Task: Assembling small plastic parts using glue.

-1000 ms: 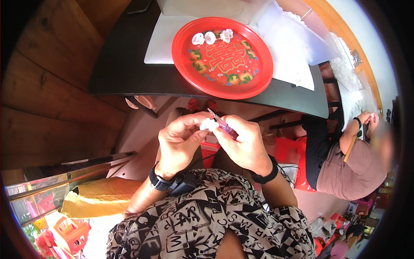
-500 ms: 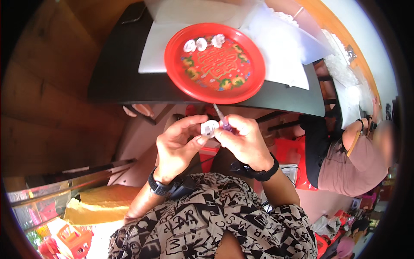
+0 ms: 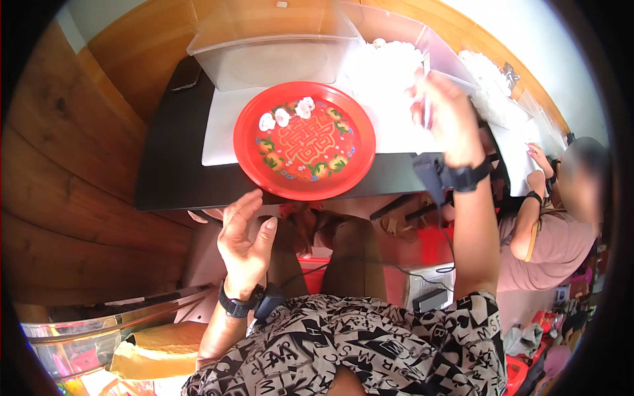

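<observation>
My left hand (image 3: 244, 241) is raised below the near rim of a round red tray (image 3: 247, 162), its fingers apart and nothing in it. On the tray, which has a patterned, flowered middle, lie a few small white round pieces (image 3: 282, 117) near the far left side. My right hand (image 3: 451, 115) reaches out to the far right, over the bright white sheet (image 3: 396, 135), close to a heap of white pieces (image 3: 396, 59). Motion smears its fingers. A slim tool with a purple handle (image 3: 428, 117) shows in its grip. Whether a white piece is also there cannot be made out.
A clear plastic box (image 3: 264, 59) stands behind the tray on the black table (image 3: 165, 158). A dark phone-like object (image 3: 185, 79) lies at the far left corner. Another person (image 3: 548, 231) sits at the right beside white material. A cable runs across my lap.
My hands have parted: the right has swung far and right with the tool, while the left has opened. The white piece held between them no longer shows there. My view has shifted.
</observation>
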A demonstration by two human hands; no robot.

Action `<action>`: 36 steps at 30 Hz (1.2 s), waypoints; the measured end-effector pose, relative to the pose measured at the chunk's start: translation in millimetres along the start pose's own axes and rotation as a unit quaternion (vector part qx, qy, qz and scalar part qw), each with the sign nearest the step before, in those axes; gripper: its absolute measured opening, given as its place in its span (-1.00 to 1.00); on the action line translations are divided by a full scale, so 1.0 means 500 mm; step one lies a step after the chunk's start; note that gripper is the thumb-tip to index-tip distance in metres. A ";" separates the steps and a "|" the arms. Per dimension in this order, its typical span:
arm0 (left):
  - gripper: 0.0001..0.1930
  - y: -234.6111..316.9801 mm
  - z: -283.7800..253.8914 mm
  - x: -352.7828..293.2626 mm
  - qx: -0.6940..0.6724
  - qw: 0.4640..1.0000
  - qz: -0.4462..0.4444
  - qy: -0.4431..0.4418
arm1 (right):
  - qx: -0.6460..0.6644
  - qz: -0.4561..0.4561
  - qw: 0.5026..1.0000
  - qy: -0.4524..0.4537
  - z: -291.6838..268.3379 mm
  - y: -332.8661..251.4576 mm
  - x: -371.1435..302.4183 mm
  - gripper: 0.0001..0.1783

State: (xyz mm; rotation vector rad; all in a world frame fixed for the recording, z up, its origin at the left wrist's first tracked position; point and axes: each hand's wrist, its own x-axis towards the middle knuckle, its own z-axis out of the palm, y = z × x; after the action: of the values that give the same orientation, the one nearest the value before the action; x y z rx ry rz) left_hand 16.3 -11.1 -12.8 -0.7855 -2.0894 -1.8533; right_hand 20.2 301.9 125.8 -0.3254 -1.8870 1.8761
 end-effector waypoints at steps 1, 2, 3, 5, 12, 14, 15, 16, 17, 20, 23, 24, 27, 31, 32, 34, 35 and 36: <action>-0.62 0.003 -0.003 0.013 0.004 1.000 0.000 0.003 | -0.053 -0.007 0.998 -0.027 0.009 0.031 -0.019 -0.79; -0.59 0.010 -0.006 0.029 0.112 0.993 0.037 -0.021 | -0.102 0.028 0.994 -0.038 0.021 0.049 -0.045 -0.81; -0.55 0.009 -0.003 0.042 0.212 0.973 0.074 -0.048 | -0.085 0.044 0.993 -0.072 0.026 0.063 -0.073 -0.81; -0.52 -0.002 -0.003 0.054 0.225 0.970 0.076 -0.059 | -0.133 0.038 0.987 -0.076 0.048 0.093 -0.119 -0.84; -0.71 -0.028 -0.005 0.077 0.332 0.921 0.176 -0.101 | -0.091 0.047 0.994 0.040 0.039 0.201 -0.161 -0.85; -0.70 -0.029 0.001 0.078 0.326 0.922 0.186 -0.095 | -0.050 0.061 0.995 0.067 0.033 0.223 -0.156 -0.84; -0.70 -0.028 0.004 0.076 0.321 0.923 0.194 -0.088 | -0.049 0.060 0.995 0.064 0.035 0.222 -0.155 -0.84; -0.69 -0.021 0.010 0.079 0.324 0.918 0.216 -0.066 | -0.023 0.075 0.994 0.069 0.036 0.218 -0.153 -0.84; -0.69 -0.019 0.019 0.080 0.327 0.918 0.215 -0.065 | 0.002 0.090 0.993 0.074 0.037 0.218 -0.151 -0.84; -0.68 -0.008 0.046 0.083 0.291 0.922 0.252 -0.032 | -0.042 0.044 0.996 0.066 0.034 0.240 -0.150 -0.81; -0.66 0.001 0.079 0.082 0.279 0.927 0.248 -0.036 | -0.087 0.002 0.994 0.069 0.036 0.249 -0.149 -0.80; -0.65 -0.001 0.092 0.081 0.273 0.927 0.256 -0.029 | -0.096 -0.005 0.993 0.075 0.037 0.250 -0.148 -0.80; -0.67 0.003 0.122 0.077 0.272 0.928 0.250 -0.045 | -0.130 -0.022 0.988 0.076 0.041 0.251 -0.152 -0.81; -0.72 0.018 0.161 0.076 0.285 0.927 0.239 -0.044 | -0.137 -0.027 0.987 0.078 0.042 0.247 -0.156 -0.84; -0.72 0.024 0.167 0.078 0.295 0.926 0.230 -0.048 | -0.135 -0.028 0.987 0.076 0.042 0.246 -0.157 -0.84; -0.72 0.028 0.183 0.079 0.291 0.930 0.220 -0.038 | -0.152 -0.043 0.984 0.077 0.044 0.244 -0.160 -0.84; -0.72 0.031 0.190 0.078 0.284 0.935 0.211 -0.029 | -0.151 -0.042 0.985 0.076 0.046 0.241 -0.161 -0.84; -0.70 0.035 0.194 0.077 0.297 0.933 0.200 -0.042 | -0.161 -0.052 0.982 0.083 0.047 0.239 -0.160 -0.84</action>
State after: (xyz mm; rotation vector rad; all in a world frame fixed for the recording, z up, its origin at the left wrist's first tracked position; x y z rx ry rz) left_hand 10.1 93.1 5.4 -1.0288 -2.1529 -0.9181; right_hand 60.6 248.6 -3.8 -0.4622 -2.0451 1.4275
